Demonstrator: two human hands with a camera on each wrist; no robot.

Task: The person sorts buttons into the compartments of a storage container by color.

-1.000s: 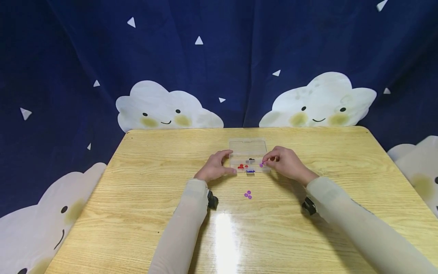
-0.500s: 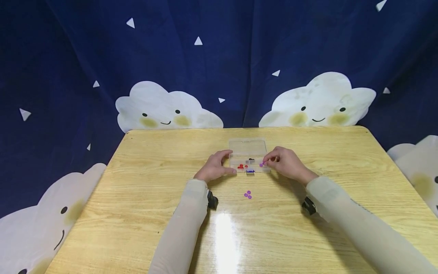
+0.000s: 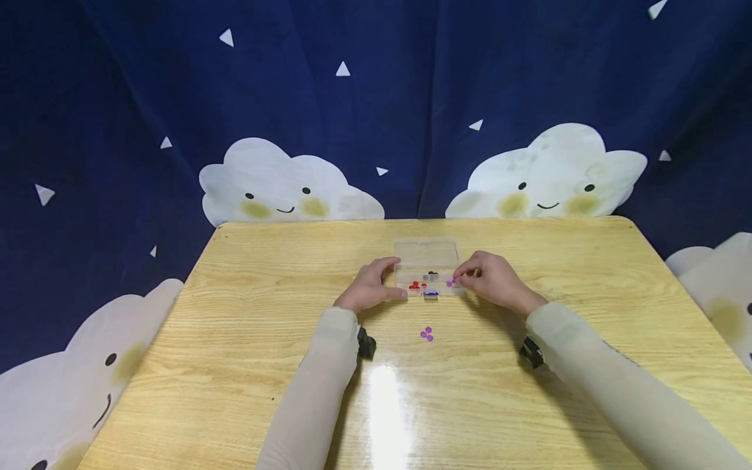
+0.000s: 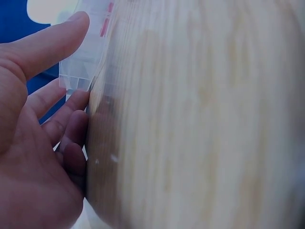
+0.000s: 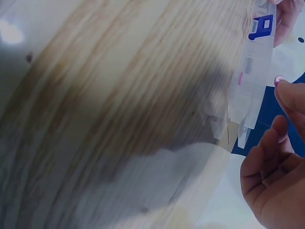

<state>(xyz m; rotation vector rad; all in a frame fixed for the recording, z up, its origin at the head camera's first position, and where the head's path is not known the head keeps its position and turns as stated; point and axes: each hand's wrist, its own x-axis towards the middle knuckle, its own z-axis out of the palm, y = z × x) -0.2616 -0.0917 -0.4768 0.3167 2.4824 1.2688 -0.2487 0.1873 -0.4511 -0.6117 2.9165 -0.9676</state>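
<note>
A clear plastic box [image 3: 411, 267] lies with its lid [image 3: 425, 249] raised at the back and a blue latch [image 3: 431, 294] in front. My left hand [image 3: 370, 286] holds its left end, thumb at the front corner and fingertips at the back. Over the right end, my right hand [image 3: 492, 281] pinches a small purple disc [image 5: 279, 80] between thumb and finger. Inside the box are red pieces [image 3: 414, 285] on the left, dark pieces [image 3: 433, 273] towards the back and a purple disc [image 3: 449, 284] on the right. Dividers are hard to make out.
Three purple discs [image 3: 427, 334] lie together on the wooden table [image 3: 264, 339] in front of the box. A dark blue curtain [image 3: 411, 98] with white clouds hangs behind the table. Black wrist cameras [image 3: 367, 344] sit under both sleeves.
</note>
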